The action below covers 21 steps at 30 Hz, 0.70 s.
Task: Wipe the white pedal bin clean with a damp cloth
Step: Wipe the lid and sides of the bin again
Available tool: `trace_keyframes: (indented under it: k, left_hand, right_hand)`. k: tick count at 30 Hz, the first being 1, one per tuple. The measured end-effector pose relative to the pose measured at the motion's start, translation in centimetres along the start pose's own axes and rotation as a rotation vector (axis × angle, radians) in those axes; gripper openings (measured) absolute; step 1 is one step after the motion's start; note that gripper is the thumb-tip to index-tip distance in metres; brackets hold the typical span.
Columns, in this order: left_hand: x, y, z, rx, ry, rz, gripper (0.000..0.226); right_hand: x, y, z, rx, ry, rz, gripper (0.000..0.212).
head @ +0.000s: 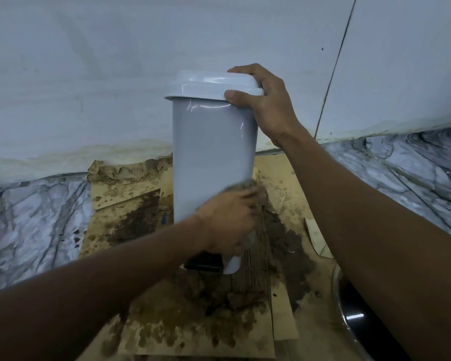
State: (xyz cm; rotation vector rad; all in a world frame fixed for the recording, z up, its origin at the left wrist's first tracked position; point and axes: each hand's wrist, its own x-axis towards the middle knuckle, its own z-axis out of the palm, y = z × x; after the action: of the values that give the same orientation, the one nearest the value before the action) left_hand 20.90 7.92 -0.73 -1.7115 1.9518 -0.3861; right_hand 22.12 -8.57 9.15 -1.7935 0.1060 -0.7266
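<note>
The white pedal bin (211, 142) stands upright on wet cardboard, its lid (208, 86) closed and its black pedal (205, 264) showing at the base. My right hand (266, 100) grips the lid's right edge, thumb in front. My left hand (229, 220) presses a dark grey cloth (248, 187) against the bin's lower right side. The cloth is blurred and mostly hidden under my fingers.
Stained, soaked cardboard sheets (193, 321) cover the marble floor (31, 217) under the bin. A white wall (89, 87) runs close behind, with a corner seam at right. A shiny metal bowl rim (349, 321) sits at the lower right under my right forearm.
</note>
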Motion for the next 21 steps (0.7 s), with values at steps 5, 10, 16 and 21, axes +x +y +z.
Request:
trace_keyframes:
  k: [5, 10, 16, 21]
  left_hand:
    - [-2.4, -4.8, 0.7, -0.068, 0.407, -0.202, 0.076]
    - [-3.6, -4.6, 2.7, -0.177, 0.634, -0.648, 0.081]
    - [-2.8, -1.4, 3.7, -0.126, 0.520, -0.508, 0.079]
    - [-2.9, -0.8, 4.3, -0.102, 0.522, -0.455, 0.075]
  right_hand:
    - [0.1, 0.0, 0.0, 0.016, 0.003, 0.007, 0.039]
    - [0.1, 0.1, 0.1, 0.008, 0.016, 0.007, 0.038]
    - [-0.1, 0.0, -0.4, 0.017, 0.015, 0.015, 0.038]
    - [-0.1, 0.1, -0.2, 0.016, -0.004, 0.014, 0.038]
